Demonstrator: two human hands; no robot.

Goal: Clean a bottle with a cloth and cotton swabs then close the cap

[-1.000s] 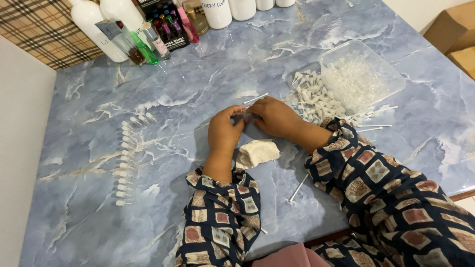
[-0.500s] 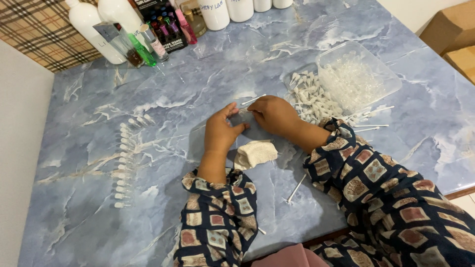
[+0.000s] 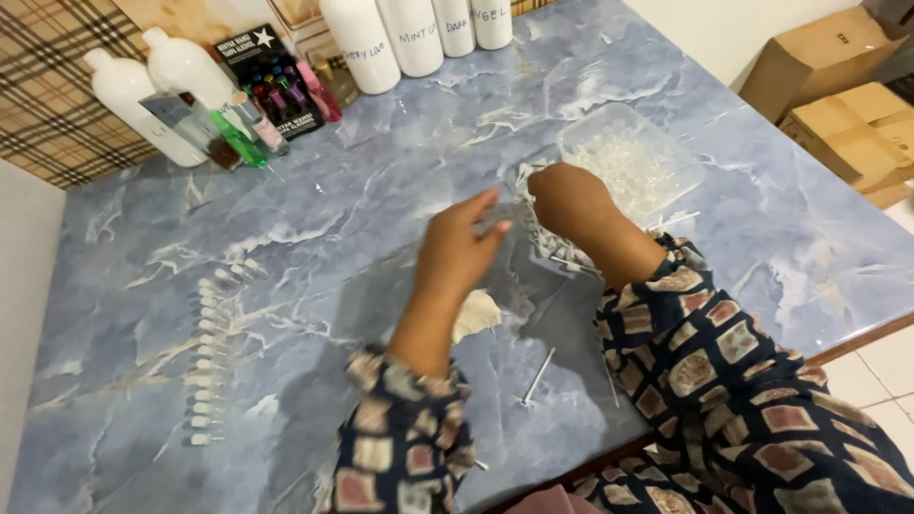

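Blue marbled desk (image 3: 314, 219), seen from above. Left hand (image 3: 457, 252) raised over the middle, fingers loosely spread with thumb and forefinger near each other; whether a small part sits between them cannot be told through the blur. Right hand (image 3: 571, 205) curled, fingertips down in a heap of small white plastic pieces (image 3: 547, 238) beside a clear plastic tray (image 3: 633, 157) holding more; what it grips is hidden. Crumpled cream cloth (image 3: 476, 312) under the left wrist. Row of small white capped vials (image 3: 205, 357) at the left side. Thin white tube (image 3: 538, 376) lying near the front edge. White bottles (image 3: 409, 33) and coloured vials (image 3: 243, 128) along the far edge.
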